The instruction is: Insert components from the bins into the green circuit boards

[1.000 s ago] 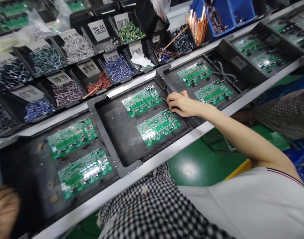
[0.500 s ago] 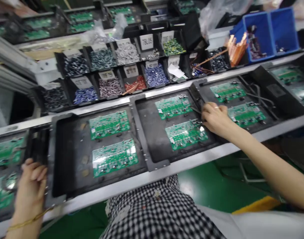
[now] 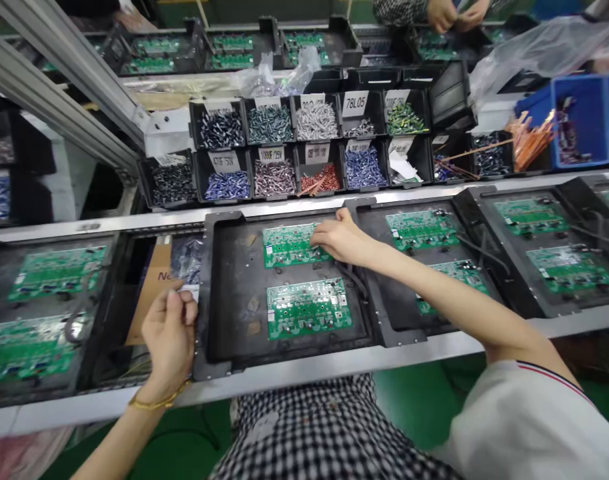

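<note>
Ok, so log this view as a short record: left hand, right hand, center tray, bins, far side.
Left hand: loosely curled beside the left edge of the center tray; whether it holds anything is unclear
Right hand: at the right end of the upper circuit board; grip hidden
Center tray: upper and lower circuit board, both green
Bins: black bins of small parts; readable labels include 78L05 and 100UF/25V
Far side: a co-worker's hands and more trays of green boards
</note>
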The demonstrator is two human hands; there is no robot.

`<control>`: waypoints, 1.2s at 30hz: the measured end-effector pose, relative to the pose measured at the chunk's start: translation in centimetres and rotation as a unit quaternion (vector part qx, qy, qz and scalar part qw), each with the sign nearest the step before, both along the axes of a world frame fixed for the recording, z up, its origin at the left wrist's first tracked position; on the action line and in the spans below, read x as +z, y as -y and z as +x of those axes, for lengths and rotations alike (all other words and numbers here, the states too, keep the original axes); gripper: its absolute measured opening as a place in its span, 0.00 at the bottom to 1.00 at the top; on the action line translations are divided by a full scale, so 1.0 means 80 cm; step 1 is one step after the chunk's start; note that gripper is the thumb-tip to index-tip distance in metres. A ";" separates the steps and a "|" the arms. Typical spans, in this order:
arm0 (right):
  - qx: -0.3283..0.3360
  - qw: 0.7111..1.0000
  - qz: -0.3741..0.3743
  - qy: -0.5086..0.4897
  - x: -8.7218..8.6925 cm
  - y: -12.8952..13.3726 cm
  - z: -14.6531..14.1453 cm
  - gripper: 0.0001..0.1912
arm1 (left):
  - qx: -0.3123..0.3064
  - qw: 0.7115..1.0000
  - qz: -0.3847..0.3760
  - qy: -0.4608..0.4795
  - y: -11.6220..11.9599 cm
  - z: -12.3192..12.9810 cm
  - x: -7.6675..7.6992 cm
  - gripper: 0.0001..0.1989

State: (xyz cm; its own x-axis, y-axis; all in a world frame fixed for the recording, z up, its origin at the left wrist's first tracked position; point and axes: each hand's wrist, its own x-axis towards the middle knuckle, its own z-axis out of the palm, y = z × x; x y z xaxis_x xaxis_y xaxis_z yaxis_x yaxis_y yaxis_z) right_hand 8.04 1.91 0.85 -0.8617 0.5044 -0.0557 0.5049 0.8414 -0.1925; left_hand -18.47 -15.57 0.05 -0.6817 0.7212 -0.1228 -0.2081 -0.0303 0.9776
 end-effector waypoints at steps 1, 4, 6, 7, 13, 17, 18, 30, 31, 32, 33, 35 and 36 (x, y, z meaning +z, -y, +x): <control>0.020 1.000 -0.010 0.016 -0.004 -0.008 -0.006 0.15 | 0.000 1.000 0.023 -0.007 -0.003 0.000 0.001 0.16; 0.056 0.997 -0.011 0.056 -0.011 -0.019 -0.014 0.13 | -0.100 0.994 0.041 -0.025 -0.025 0.004 0.019 0.10; 0.060 0.996 -0.002 0.071 -0.011 -0.020 -0.017 0.13 | -0.227 0.970 0.005 -0.090 -0.051 0.012 0.032 0.08; 0.059 0.995 0.001 0.076 -0.011 -0.019 -0.018 0.13 | -0.303 0.941 -0.028 -0.148 -0.067 0.018 0.036 0.09; 0.004 0.999 -0.037 0.033 -0.008 -0.024 -0.005 0.13 | -0.528 0.643 -0.087 -0.548 -0.148 0.082 0.008 0.15; -0.054 0.994 -0.083 -0.049 -0.003 -0.031 0.019 0.10 | -0.548 0.517 -0.035 -0.657 -0.164 0.109 -0.011 0.13; -0.066 0.992 -0.090 -0.059 -0.001 -0.031 0.023 0.09 | -0.550 0.501 -0.028 -0.668 -0.164 0.112 -0.012 0.13; -0.107 0.990 -0.047 -0.076 0.000 -0.036 0.028 0.11 | -0.522 0.670 -0.042 -0.527 -0.169 0.104 -0.028 0.07; -0.108 0.991 -0.035 -0.073 0.000 -0.037 0.027 0.12 | -0.510 0.710 -0.049 -0.483 -0.171 0.102 -0.024 0.06; -0.107 0.992 -0.026 -0.068 0.000 -0.038 0.026 0.13 | -0.499 0.752 -0.052 -0.427 -0.174 0.100 -0.019 0.04; -0.107 0.992 -0.021 -0.058 -0.001 -0.039 0.024 0.13 | -0.489 0.796 -0.051 -0.353 -0.175 0.098 -0.012 0.04; -0.120 0.992 -0.016 -0.033 -0.004 -0.041 0.020 0.12 | -0.479 0.864 -0.063 -0.143 -0.178 0.093 0.001 0.05; -0.134 0.991 -0.011 -0.023 -0.007 -0.042 0.017 0.12 | -0.473 0.877 -0.079 -0.021 -0.178 0.090 0.007 0.07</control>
State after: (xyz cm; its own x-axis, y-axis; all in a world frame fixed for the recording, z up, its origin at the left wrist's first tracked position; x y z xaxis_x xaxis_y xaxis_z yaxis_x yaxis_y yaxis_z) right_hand 9.43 5.25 0.30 -0.6992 0.7141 -0.0335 0.6996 0.6738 -0.2377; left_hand -11.24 -1.31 0.57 0.2068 0.9431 -0.2605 -0.0301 0.2722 0.9618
